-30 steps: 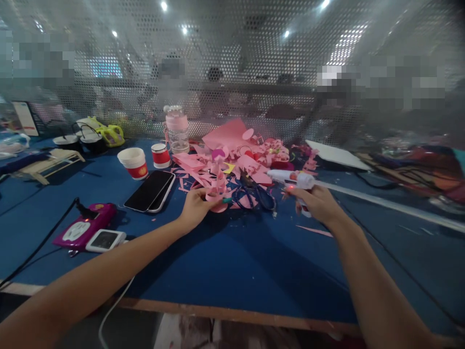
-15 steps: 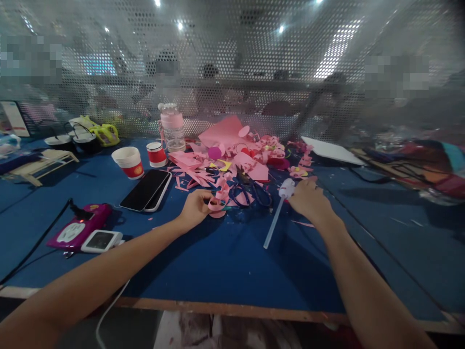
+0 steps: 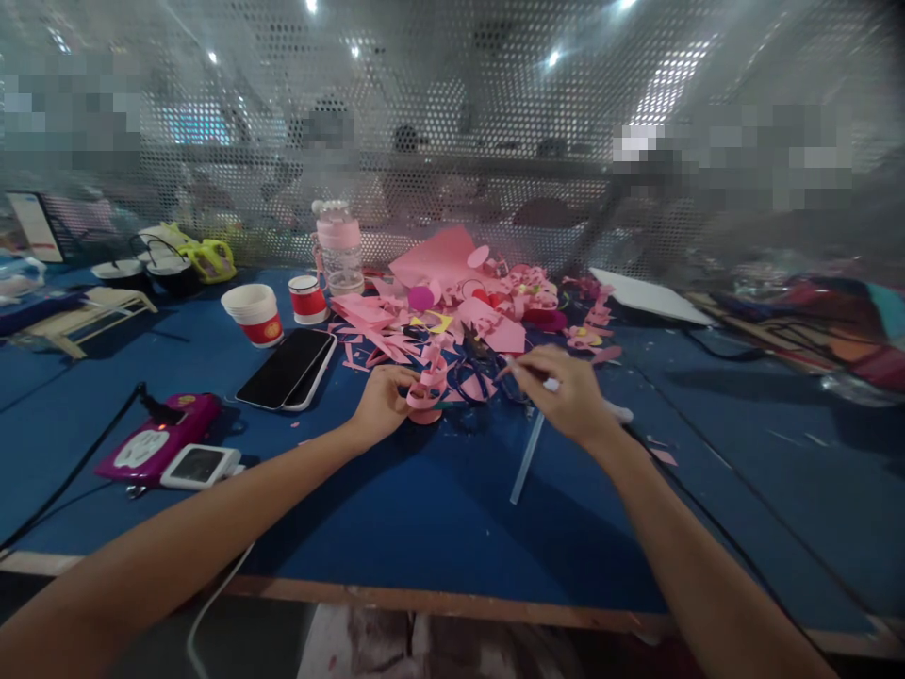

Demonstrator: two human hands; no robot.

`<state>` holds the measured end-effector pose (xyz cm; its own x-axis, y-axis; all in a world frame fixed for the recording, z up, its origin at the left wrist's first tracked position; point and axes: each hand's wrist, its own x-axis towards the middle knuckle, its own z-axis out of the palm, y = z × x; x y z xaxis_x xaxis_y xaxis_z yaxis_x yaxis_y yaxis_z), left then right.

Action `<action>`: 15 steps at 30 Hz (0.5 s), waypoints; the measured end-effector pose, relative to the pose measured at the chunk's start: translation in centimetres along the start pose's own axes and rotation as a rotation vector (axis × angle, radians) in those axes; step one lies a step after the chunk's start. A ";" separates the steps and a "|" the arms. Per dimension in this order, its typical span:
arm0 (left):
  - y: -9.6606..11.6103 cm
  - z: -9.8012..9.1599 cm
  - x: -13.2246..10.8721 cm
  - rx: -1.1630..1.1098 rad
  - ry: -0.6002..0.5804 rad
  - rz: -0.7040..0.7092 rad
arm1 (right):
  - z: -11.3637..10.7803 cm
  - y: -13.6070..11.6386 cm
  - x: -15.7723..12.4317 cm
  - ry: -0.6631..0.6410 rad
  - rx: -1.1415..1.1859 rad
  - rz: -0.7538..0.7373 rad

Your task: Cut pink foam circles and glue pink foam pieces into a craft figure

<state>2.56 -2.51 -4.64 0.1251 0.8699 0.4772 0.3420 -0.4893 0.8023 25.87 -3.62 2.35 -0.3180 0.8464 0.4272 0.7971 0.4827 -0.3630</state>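
My left hand [image 3: 386, 404] is closed, its fingertips pinching a pink curled paper piece [image 3: 427, 382]. That piece stands upright on a round pink base on the blue table. My right hand [image 3: 562, 391] is wrapped around a white glue gun [image 3: 551, 385], mostly hidden by the fingers. A white end of it shows past the wrist, and a narrow tip seems to point left. Below this hand a translucent glue stick [image 3: 527, 459] slants toward me; where it joins the gun is hidden. Dark-handled scissors [image 3: 472, 382] lie between both hands.
Behind my hands spreads a heap of pink paper scraps [image 3: 495, 321]. To the left are paper cups [image 3: 253, 311], a clear bottle [image 3: 340, 255], a phone [image 3: 287, 368] and a purple power strip [image 3: 159, 438]. A white sheet-like board [image 3: 650, 297] lies back right; a perforated screen [image 3: 452, 113] rises behind.
My right hand has lifted the glue gun and turned it leftward, nearer the curled paper. The glue stick has shifted slightly toward me. My left hand keeps its pinch, almost unmoved.
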 end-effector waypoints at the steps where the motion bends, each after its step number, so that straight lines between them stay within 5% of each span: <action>1: -0.1 0.0 0.0 -0.003 0.001 0.001 | 0.5 -0.4 -0.1 -0.086 0.169 -0.018; 4: -0.3 0.1 0.0 -0.032 -0.020 0.013 | 2.4 -1.3 -0.6 -0.213 0.356 -0.092; 8: -0.3 0.1 0.0 -0.038 -0.040 0.000 | 4.4 -1.9 -0.9 -0.188 0.319 -0.251; 15: -0.6 0.0 -0.1 0.004 -0.031 -0.029 | 4.8 -2.2 -0.8 -0.225 0.279 -0.333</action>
<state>2.39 -2.28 -5.16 0.1442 0.8852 0.4424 0.3493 -0.4638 0.8142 21.94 -4.28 -1.23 -0.6599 0.6487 0.3790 0.4752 0.7512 -0.4582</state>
